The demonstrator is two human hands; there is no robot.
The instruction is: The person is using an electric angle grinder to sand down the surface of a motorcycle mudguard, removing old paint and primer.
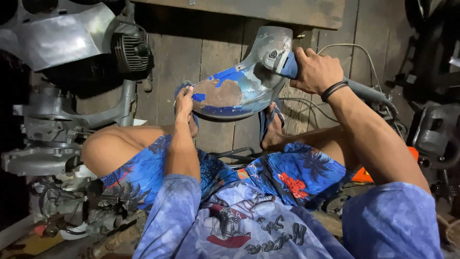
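The left hand (184, 101) is closed on the left end of a curved metal panel (239, 88). The fingers wrap over the panel's upper edge and the thumb lies against its near face, so the hand pins that end in place.

The right hand (314, 72) is closed in a full grip around the blue body of a power grinder (287, 64). A black band sits on the wrist just behind the hand. The head of the grinder touches the upper right end of the panel, where the paint is gone and bare grey metal shows.

The panel spans the gap between the two hands. It bows downward in the middle and rises toward the grinder on the right. Its surface is blue paint with a large rust-brown patch near the left hand and worn grey areas toward the right. The panel's lower edge sits just above the person's sandalled foot (273, 127), over a floor of wooden planks (215, 48).

A grey cable (354, 48) runs from behind the right forearm across the planks. A grey engine (52, 115) stands well to the left of the left hand.
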